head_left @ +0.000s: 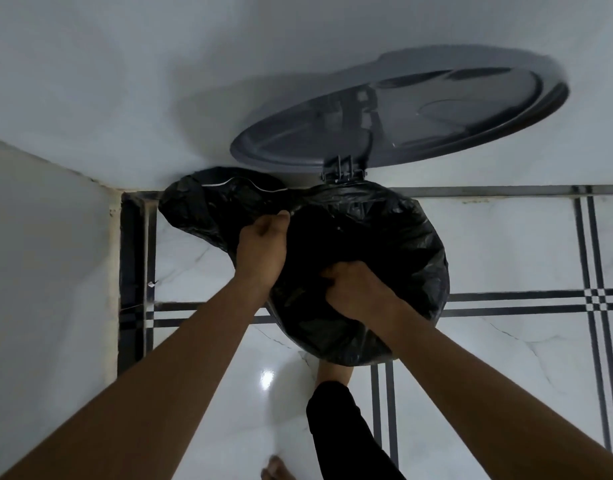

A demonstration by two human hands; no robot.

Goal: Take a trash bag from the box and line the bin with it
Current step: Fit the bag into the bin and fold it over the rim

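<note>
Left fingers (284,216) were curled over a fold of the black bag (402,244), pinching the plastic at the bin's near-left rim; fingertips hidden under the film. Right hand (353,289) was clenched on a bunch of bag at the near rim, knuckles up, fingertips buried in the plastic.

The bag draped over the mouth of the bin — bin body wholly hidden beneath it, only the hinge (341,171) showing at the far edge. A loose lobe of bag trailed off to the left toward the wall, so its long axis ran left-to-right across the rim. The dark hollow between the hands could not be made out in detail.

The grey lid (402,109) stood open, tipped back against the wall, underside facing the camera.

Left hand (263,251) reached forward with wrist straight; both forearms extended down and out, cut off at the frame's lower corners. A bare foot (333,372) sat at the bin's base — partly hidden by the bag.
</note>
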